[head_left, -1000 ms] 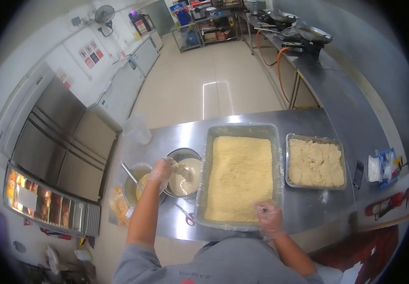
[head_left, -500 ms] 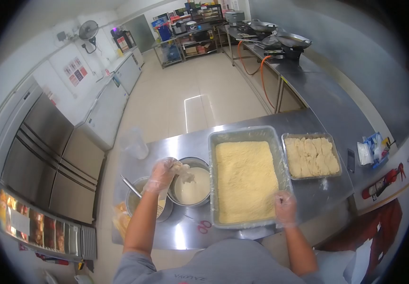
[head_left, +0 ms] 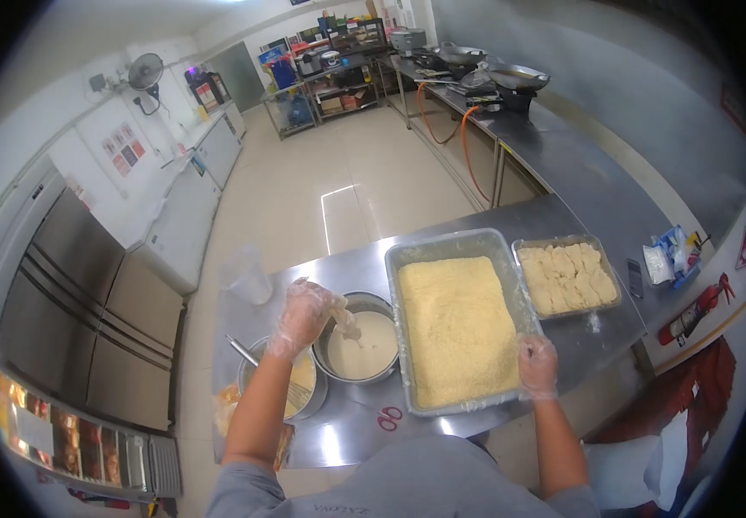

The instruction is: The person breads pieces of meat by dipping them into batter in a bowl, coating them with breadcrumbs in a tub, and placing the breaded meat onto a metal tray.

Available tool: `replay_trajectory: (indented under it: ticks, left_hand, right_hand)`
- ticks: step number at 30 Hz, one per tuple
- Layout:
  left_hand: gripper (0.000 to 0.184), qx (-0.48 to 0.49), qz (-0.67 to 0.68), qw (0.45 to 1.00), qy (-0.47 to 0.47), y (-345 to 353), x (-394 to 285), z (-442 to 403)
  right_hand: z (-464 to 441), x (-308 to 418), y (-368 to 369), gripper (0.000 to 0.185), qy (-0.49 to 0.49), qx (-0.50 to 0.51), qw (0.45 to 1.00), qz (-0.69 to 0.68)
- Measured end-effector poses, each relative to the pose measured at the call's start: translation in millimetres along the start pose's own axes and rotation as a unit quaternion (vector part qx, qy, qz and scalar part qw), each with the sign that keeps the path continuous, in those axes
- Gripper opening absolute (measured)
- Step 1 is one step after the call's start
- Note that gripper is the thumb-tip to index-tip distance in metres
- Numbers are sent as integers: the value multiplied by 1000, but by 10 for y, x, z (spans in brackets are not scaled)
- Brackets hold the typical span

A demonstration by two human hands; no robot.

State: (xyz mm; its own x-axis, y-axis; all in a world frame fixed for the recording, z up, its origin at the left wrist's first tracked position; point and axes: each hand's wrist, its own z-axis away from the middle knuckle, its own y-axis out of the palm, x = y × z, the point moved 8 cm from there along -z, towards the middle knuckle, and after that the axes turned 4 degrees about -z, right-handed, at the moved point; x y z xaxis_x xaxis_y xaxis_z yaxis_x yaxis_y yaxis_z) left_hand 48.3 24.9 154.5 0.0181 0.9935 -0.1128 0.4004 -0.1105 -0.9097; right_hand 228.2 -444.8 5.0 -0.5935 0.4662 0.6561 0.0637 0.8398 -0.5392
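Observation:
My left hand (head_left: 305,312), in a clear plastic glove, pinches a pale, wet, batter-coated piece of food (head_left: 349,326). It hangs over a round metal pot (head_left: 319,352) of creamy batter (head_left: 364,347). My right hand (head_left: 537,363), gloved too, is curled into a fist at the right rim of a grey rectangular tub (head_left: 397,332). Whether it grips that rim or holds anything is hidden. Yellow breadcrumbs (head_left: 459,324) fill much of the tub. Left of the batter, partly behind my left forearm, a second metal pot (head_left: 314,401) contains a whisk (head_left: 242,350) and yellowish liquid.
A tray of pale breaded pieces (head_left: 567,276) stands right of the tub. Red-handled scissors (head_left: 389,419) lie on the steel table (head_left: 347,440) near its front edge. At the table's far left is a clear plastic jug (head_left: 250,276). A phone (head_left: 634,278) rests farther right.
The view has shifted slightly. My left hand still holds the coated piece over the batter, now raised a little. My right fist stays by the tub's right rim.

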Motion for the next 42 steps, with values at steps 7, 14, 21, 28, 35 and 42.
replay_trajectory:
  ticks: [7, 14, 21, 28, 35, 42]
  left_hand:
    - [27, -97, -65, 992, 54, -65, -171, 101]
    - [4, -142, 126, 981, -24, 137, 129, 141]
    - [29, -81, 661, 707, -237, 159, -137, -37]
    - [30, -107, 651, 717, -224, 410, 95, 15]
    - [23, -72, 613, 764, -189, 507, 177, 82]
    - [26, -113, 664, 715, -186, 92, -103, -85]
  right_hand:
    - [-30, 54, -29, 7, 8, -21, 1000, -2]
    - [-20, -62, 10, 4, 30, -16, 999, -23]
    - [-13, 11, -15, 3, 24, -16, 999, -17]
    - [-7, 10, -28, 2, 13, -20, 1000, -2]
    - [-38, 54, -54, 6, 23, -19, 999, -28]
    - [-46, 39, -48, 4, 31, -24, 999, -37]
